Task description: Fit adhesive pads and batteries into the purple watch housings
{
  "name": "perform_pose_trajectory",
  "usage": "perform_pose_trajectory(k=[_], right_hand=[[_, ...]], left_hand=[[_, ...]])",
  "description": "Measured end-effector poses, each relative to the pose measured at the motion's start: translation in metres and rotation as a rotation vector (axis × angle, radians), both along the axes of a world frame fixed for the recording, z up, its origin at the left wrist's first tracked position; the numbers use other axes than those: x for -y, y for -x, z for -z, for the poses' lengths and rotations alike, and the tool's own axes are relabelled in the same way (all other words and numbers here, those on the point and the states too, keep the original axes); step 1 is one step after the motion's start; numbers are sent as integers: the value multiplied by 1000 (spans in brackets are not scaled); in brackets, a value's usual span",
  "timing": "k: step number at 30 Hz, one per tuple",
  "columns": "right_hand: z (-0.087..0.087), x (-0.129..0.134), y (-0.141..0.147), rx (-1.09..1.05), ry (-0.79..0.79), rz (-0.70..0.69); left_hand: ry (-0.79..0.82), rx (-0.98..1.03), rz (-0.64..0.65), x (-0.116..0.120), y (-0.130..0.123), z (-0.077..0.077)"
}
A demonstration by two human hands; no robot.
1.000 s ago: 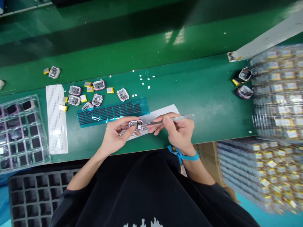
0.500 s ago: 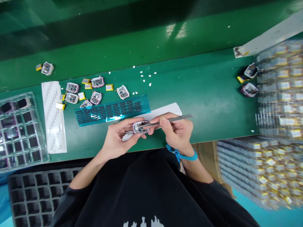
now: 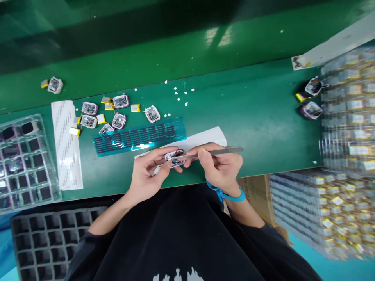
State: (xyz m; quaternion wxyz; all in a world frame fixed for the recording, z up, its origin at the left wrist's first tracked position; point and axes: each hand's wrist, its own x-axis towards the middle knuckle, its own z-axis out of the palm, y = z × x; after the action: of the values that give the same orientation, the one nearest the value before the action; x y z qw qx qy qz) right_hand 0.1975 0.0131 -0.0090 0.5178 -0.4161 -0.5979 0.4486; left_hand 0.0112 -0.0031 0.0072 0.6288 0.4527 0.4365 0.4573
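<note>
My left hand [image 3: 150, 171] grips a small rounded-square device housing [image 3: 175, 159] by its edges, with the open side and its circuit board facing up. My right hand [image 3: 218, 162] is closed around metal tweezers [image 3: 225, 150], held nearly level. Their tips point left and reach into the housing; whether they touch a part there is too small to tell. Under both hands lies a white sheet [image 3: 206, 136]. Just behind them is a blue film strip [image 3: 140, 136] with rows of dark pieces.
Several open housings [image 3: 121, 101] with yellow batteries [image 3: 135, 108] lie at the back left. Small white stickers [image 3: 186, 104] dot the green bench [image 3: 258, 128]. A clear tray [image 3: 55, 183] and a white strip [image 3: 67, 156] are left; stacked battery trays [image 3: 295, 203] stand right.
The tweezers have turned slightly, their rear end now a little lower and farther right. My right hand has shifted slightly right. My left hand still holds the housing in nearly the same place.
</note>
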Motion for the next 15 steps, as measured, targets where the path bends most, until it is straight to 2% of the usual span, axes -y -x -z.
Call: perform_pose_trajectory(k=[5,9,11,13,15], right_hand=[[2,0,-2,69,-39,-9],[3,-10,-12,8,-51,-94],[1,-20,-19,-37,-58,-94],[-4,-33,-26,20,-93,-80],[-7,-48,-30,209,-159,-108]], left_hand=[[40,-26,-76,2,-3,2],[53,-99,-31,-4,3,0],[59,-167,-18,-10,7,0],[55,-244,-23,-18,13,3],[-12,-347,-19,-28,17,7]])
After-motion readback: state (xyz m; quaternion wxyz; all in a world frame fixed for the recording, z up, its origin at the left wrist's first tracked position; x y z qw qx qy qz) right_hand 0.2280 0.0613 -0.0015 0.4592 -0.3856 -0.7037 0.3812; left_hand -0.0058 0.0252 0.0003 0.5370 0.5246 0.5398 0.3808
